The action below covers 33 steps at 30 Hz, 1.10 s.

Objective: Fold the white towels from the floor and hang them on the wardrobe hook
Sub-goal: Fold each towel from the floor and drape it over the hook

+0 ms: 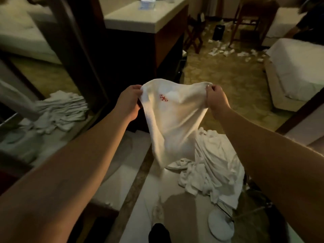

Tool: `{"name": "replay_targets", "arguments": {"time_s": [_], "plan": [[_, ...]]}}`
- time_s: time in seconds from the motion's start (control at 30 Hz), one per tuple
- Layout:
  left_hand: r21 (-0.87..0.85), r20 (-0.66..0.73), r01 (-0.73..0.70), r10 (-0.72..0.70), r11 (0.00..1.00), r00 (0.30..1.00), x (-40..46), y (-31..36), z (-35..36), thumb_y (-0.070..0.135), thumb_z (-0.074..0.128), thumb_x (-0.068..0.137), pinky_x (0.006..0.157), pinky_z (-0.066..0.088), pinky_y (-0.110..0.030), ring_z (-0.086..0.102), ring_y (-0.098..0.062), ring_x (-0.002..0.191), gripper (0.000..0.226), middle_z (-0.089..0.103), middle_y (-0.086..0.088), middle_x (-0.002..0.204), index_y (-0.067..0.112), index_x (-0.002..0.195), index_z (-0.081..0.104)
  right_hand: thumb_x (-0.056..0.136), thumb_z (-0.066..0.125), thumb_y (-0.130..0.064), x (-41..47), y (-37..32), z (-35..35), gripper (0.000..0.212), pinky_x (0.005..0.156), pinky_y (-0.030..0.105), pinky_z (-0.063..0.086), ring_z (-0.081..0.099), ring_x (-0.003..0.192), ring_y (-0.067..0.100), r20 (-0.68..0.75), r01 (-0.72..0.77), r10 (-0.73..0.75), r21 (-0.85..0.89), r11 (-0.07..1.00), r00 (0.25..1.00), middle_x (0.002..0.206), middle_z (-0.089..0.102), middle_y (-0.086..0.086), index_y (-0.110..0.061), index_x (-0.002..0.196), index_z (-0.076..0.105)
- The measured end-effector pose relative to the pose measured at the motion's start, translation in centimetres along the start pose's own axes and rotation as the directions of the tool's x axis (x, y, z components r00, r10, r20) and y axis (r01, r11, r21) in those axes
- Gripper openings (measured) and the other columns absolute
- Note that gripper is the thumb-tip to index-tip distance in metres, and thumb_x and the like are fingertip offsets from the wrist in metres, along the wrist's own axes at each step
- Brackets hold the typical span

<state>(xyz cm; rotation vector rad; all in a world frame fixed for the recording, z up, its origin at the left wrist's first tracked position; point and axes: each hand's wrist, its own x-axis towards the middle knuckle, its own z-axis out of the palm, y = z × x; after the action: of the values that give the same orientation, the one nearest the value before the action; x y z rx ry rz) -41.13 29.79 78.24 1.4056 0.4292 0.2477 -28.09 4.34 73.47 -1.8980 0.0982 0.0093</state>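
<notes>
towel held up by two corners

the left hand (128, 102) pinches the upper left corner of a white towel (172, 123) and the right hand (216, 100) pinches the upper right corner; the towel hangs between them with a small red emblem (164, 98) near its top; below it a crumpled heap of white towels (212, 169) lies on the floor; to the left a stack of folded towels (61, 111) shows in a dark-framed mirror or door; a counter (140, 20) stands ahead; a bed (296, 72) sits to the right; scraps of paper (228, 50) litter the far carpet.
</notes>
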Motion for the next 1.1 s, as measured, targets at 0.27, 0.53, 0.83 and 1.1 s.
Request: {"name": "replay_targets", "arguments": {"time_s": [0.27,0.53,0.83,1.1], "plan": [[-0.084,-0.214,0.031,-0.049,0.996,0.976,-13.0,2.5,-9.7,-0.006,0.047,0.093,0.097,0.046,-0.046,0.057,-0.035,0.108,0.032,0.061,-0.024,0.114,-0.007,0.123,0.059,0.105,0.045,-0.035,-10.8,-1.1,2.5,0.031,0.059,0.026,0.039,0.055,0.078,0.012,0.141,0.065,-0.065,0.005,0.998,0.988,0.087,0.056,-0.008,-0.015,0.123,0.06],[-0.161,-0.375,-0.044,-0.02,0.986,0.927,-26.4,3.8,-18.0,0.0,0.043,0.098,0.11,0.041,-0.047,0.057,-0.038,0.121,0.033,0.059,-0.026,0.132,-0.002,0.125,0.061,0.108,0.042,-0.039,-21.5,-3.9,5.9,0.035,0.074,0.037,0.047,0.056,0.089,0.024,0.404,0.122,-0.144,0.079,0.989,0.903,0.102,0.056,0.007,-0.016,0.133,0.052],[-0.086,-0.465,-0.124,0.071,0.989,0.883,-43.2,4.2,-27.8,0.008,0.045,0.098,0.093,0.049,-0.045,0.065,-0.031,0.099,0.032,0.067,-0.018,0.107,-0.005,0.122,0.061,0.106,0.043,-0.044,-36.4,-7.1,12.2,0.04,0.08,0.037,0.051,0.06,0.094,0.021,0.454,0.225,-0.249,0.108,0.968,0.855,0.104,0.058,0.0,-0.019,0.137,0.052],[-0.093,-0.562,-0.127,0.053,0.988,0.826,-55.1,4.8,-36.2,0.013,0.05,0.1,0.082,0.056,-0.037,0.067,-0.029,0.106,0.032,0.068,-0.016,0.119,0.004,0.128,0.063,0.096,0.041,-0.058,-48.3,-9.0,16.6,0.049,0.072,0.035,0.051,0.062,0.087,0.011,0.472,0.261,-0.265,0.075,0.962,0.841,0.097,0.059,-0.013,-0.032,0.136,0.052]]}}
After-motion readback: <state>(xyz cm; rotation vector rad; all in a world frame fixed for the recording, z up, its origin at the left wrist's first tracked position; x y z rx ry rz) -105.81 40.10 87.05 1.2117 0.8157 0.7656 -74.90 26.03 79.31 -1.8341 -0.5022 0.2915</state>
